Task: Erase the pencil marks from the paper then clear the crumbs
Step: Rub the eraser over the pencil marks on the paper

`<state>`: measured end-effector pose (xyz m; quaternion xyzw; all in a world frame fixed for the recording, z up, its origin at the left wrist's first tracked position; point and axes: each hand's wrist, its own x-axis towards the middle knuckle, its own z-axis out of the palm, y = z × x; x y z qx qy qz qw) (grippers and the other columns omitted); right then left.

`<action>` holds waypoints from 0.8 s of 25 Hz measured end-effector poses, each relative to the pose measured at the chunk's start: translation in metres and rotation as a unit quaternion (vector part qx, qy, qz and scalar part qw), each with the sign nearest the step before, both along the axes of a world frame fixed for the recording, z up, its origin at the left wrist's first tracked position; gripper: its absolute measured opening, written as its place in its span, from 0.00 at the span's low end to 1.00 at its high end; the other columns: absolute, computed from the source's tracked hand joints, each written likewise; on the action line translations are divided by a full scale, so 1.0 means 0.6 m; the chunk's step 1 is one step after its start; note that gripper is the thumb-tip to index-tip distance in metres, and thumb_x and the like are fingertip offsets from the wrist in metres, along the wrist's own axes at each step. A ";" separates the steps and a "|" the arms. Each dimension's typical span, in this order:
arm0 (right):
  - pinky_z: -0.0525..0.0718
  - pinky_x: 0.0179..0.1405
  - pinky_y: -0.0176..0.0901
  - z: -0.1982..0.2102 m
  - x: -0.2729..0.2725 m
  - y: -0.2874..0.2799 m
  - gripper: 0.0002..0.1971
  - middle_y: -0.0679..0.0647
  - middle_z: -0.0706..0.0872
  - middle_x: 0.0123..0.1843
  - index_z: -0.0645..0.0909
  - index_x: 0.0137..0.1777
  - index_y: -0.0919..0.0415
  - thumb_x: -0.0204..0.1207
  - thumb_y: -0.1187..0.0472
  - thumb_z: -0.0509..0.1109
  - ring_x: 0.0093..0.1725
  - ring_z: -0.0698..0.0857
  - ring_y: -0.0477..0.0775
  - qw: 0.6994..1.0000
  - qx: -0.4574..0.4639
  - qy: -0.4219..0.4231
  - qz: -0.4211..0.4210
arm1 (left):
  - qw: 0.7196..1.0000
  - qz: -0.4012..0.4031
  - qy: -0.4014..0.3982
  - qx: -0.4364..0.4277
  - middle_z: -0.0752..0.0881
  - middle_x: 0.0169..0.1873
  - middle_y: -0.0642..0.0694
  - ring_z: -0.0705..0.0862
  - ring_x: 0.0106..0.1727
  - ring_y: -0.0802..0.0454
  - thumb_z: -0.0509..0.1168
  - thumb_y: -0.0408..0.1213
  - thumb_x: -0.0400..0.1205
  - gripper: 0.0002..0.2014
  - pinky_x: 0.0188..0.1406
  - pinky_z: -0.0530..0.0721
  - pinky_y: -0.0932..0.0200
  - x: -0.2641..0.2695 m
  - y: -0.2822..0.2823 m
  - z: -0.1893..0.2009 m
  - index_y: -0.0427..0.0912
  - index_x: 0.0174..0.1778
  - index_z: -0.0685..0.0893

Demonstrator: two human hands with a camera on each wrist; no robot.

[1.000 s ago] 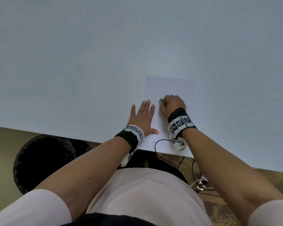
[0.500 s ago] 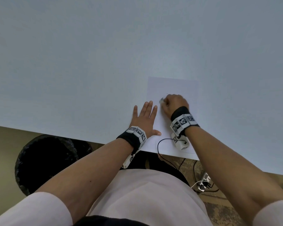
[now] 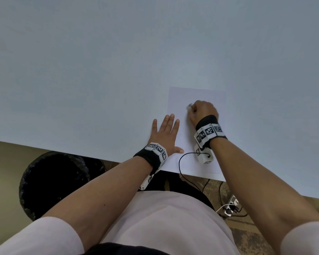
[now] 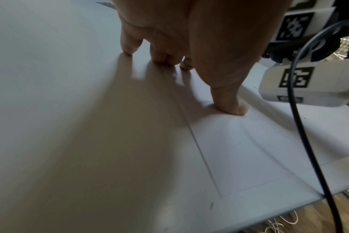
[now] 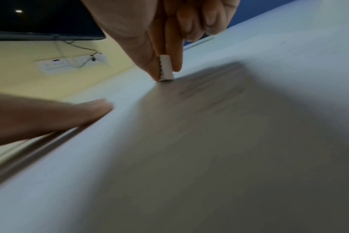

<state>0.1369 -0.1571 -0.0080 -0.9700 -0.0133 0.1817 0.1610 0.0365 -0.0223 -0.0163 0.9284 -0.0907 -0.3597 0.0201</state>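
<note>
- White paper (image 3: 197, 137) lies flat on the pale table (image 3: 81, 70), its near edge at the table's front edge, just in front of the person.
- Faint pencil marks (image 5: 209, 88) show on the sheet in the right wrist view — blurred, so their shape cannot be read.
- Small white eraser (image 5: 166, 67) stands on end, its lower tip touching the paper in the upper middle of the sheet; one side is ridged.
- Right hand (image 3: 203, 112) pinches the eraser between thumb and forefinger, other fingers curled in behind; grip clamped on the eraser.
- Left hand (image 3: 165, 134) lies palm down with fingers straight and spread — it holds nothing. It straddles the paper's left edge: thumb (image 4: 232, 104) presses on the sheet, which buckles slightly beside it; the little finger touches bare table.
- Both wrists carry black bands with black-and-white square markers; a black cable (image 3: 181, 168) loops from the right wrist unit across the paper's near edge.
- Black bin (image 3: 53, 183) stands on the floor below the table's edge, to the person's left.
- Power strip (image 3: 231, 207) with plugged leads lies on the floor to the right.
</note>
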 end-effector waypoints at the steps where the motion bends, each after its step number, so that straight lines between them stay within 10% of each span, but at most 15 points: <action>1: 0.81 0.42 0.47 -0.001 0.009 -0.011 0.15 0.60 0.88 0.43 0.83 0.44 0.62 0.80 0.51 0.61 0.46 0.85 0.64 0.999 0.006 0.002 -0.040 | 1.000 0.002 0.001 0.001 0.30 0.83 0.41 0.30 0.84 0.44 0.55 0.72 0.77 0.55 0.79 0.36 0.29 0.000 -0.001 0.000 0.42 0.84 0.32; 8: 0.78 0.39 0.46 -0.002 -0.064 -0.009 0.18 0.61 0.87 0.40 0.82 0.40 0.64 0.82 0.52 0.58 0.44 0.84 0.64 0.997 0.017 0.008 0.077 | 1.000 -0.003 0.005 0.001 0.30 0.83 0.39 0.30 0.84 0.43 0.56 0.71 0.77 0.55 0.80 0.35 0.31 0.003 -0.001 0.003 0.41 0.83 0.31; 13: 0.78 0.40 0.43 0.002 -0.013 -0.092 0.14 0.59 0.88 0.44 0.83 0.42 0.63 0.79 0.52 0.64 0.45 0.85 0.63 0.991 0.032 -0.001 -0.133 | 1.000 -0.008 0.013 0.013 0.30 0.83 0.40 0.30 0.84 0.43 0.56 0.72 0.76 0.56 0.80 0.36 0.32 0.004 -0.004 0.007 0.41 0.83 0.31; 20: 0.83 0.44 0.45 0.010 -0.078 -0.069 0.15 0.57 0.88 0.43 0.83 0.43 0.62 0.78 0.49 0.66 0.45 0.85 0.60 0.981 0.106 0.003 -0.164 | 0.999 -0.021 0.010 0.035 0.34 0.83 0.33 0.33 0.84 0.37 0.60 0.67 0.78 0.55 0.81 0.37 0.33 0.013 -0.018 0.019 0.34 0.84 0.36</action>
